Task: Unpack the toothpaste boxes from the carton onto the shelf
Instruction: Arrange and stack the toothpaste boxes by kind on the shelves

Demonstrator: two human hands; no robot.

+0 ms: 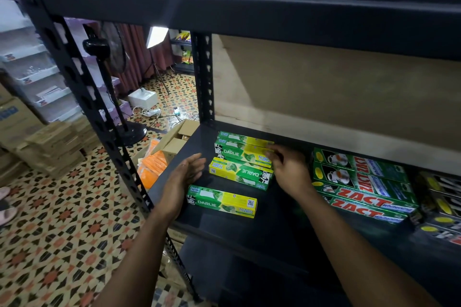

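Note:
Several green and yellow Darlie toothpaste boxes lie flat on the black shelf. One box sits alone nearest the front. Another box lies behind it, and two more lie side by side at the back. My left hand hovers with straight fingers just left of the middle box, holding nothing. My right hand touches the right ends of the rear boxes with its fingers curled over them. The open carton stands on the floor left of the shelf.
Green Zact toothpaste boxes are stacked to the right, with dark boxes beyond them. The shelf's black upright stands at the back left. Orange packets, stacked cardboard, a fan stand and cables occupy the tiled floor.

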